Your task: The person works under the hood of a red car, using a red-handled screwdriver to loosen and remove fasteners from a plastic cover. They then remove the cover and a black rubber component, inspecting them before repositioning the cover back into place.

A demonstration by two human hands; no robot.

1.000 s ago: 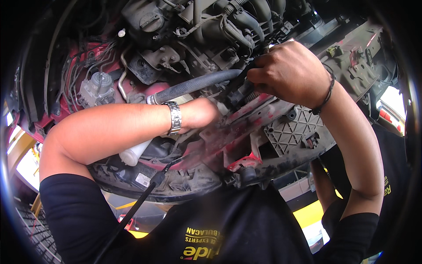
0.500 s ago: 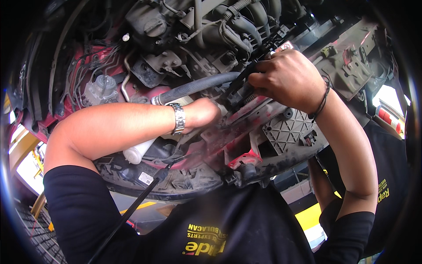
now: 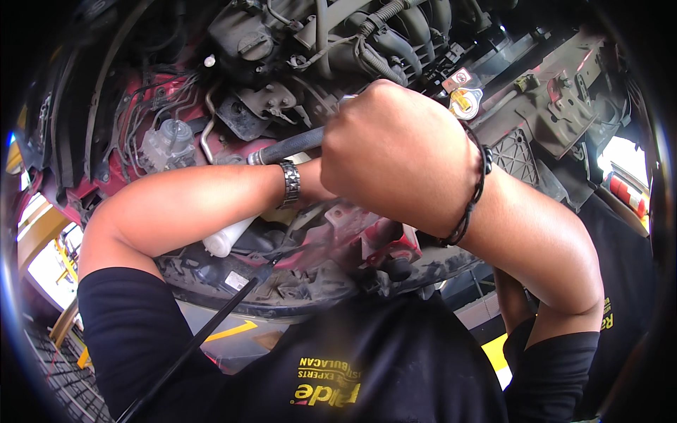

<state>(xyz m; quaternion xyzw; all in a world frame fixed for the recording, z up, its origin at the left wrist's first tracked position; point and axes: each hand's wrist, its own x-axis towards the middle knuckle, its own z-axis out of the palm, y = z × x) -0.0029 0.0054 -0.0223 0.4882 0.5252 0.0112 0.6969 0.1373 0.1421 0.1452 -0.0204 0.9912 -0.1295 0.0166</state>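
My right hand (image 3: 398,151) is curled into a fist over the front of a car's engine bay. Whatever its fingers hold is hidden under the back of the hand. My left hand (image 3: 316,185) reaches down beside it, behind the red front crossmember (image 3: 338,215). Its fingers are out of sight, partly covered by the right hand. A thick grey hose (image 3: 289,146) runs in under my right hand. To the right of that hand, a round metal cap (image 3: 464,104) with a yellow label shows. A white cylindrical neck (image 3: 227,240) lies below my left forearm.
A dark rod (image 3: 204,337) slants up from the lower left to the car's front edge. The engine (image 3: 381,42) with its pipes fills the far side. A clear fluid reservoir (image 3: 169,141) sits at left. Another person in a black shirt (image 3: 620,268) is close at right.
My right hand has moved left and nearer to the camera, from beside the metal cap to over my left hand, uncovering the cap. My left arm has barely shifted.
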